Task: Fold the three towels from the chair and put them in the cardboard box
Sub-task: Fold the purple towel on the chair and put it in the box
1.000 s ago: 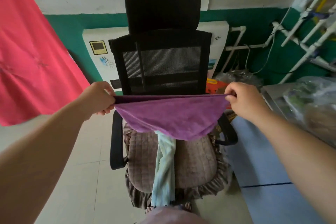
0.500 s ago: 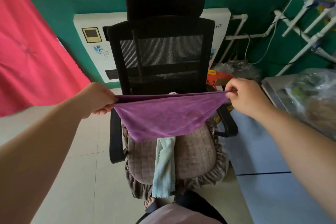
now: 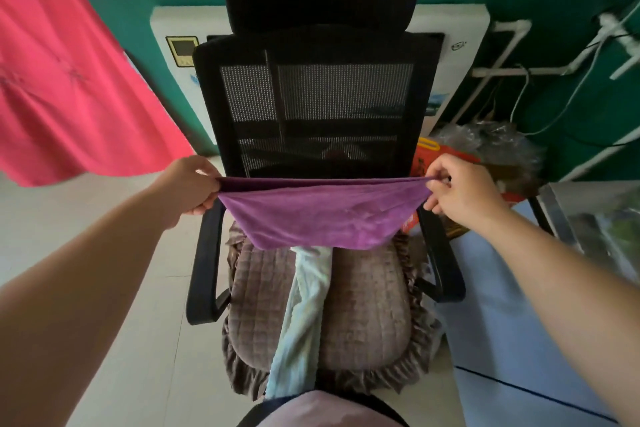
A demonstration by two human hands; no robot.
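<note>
The purple towel (image 3: 322,215) is held stretched in the air above the seat of the chair (image 3: 313,107), doubled over so that two layers meet along the taut top edge. The left hand (image 3: 188,185) is closed in a fist around the left end of that edge. The right hand (image 3: 462,191) is closed on the right end, which is pinched between thumb and fingertips. The lower fold sags in a curve toward the seat cushion (image 3: 367,308). Two towels are counted in view: the purple one and a pale blue-green towel (image 3: 304,315), which is laid in a narrow strip along the middle of the cushion and hangs over its front edge. A third towel is not distinguishable. A pink cloth (image 3: 65,80) is hung at the left. A blue mat (image 3: 512,322) is laid on the floor at the right.
</note>
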